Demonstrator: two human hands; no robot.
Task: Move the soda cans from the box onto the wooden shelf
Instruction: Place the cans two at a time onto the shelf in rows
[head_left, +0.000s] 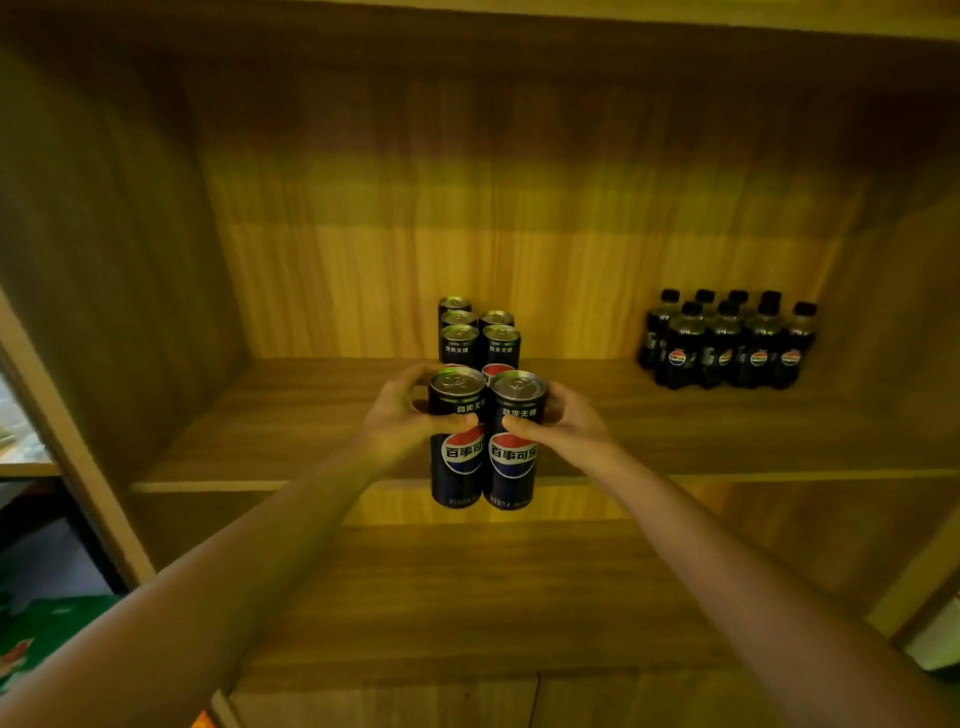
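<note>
Wooden shelf (311, 415) with side walls and a back panel, seen from the front and slightly above; lower board visible beneath it. Left hand (400, 415) grips the left can (457, 457), fingers curled round its far side and thumb laid across its front just above the logo; right hand (571, 421) grips the right can (511, 462) in mirror fashion. Both held cans are upright, black, tops unopened, touching side by side, logos facing the camera; they appear at the shelf's front edge, and whether they rest on the board cannot be told. Stored cans (478, 338) stand upright in two short rows just behind the held pair, near the shelf's middle; bottles (727, 343), dark with black caps, stand clustered well apart at the right rear.
</note>
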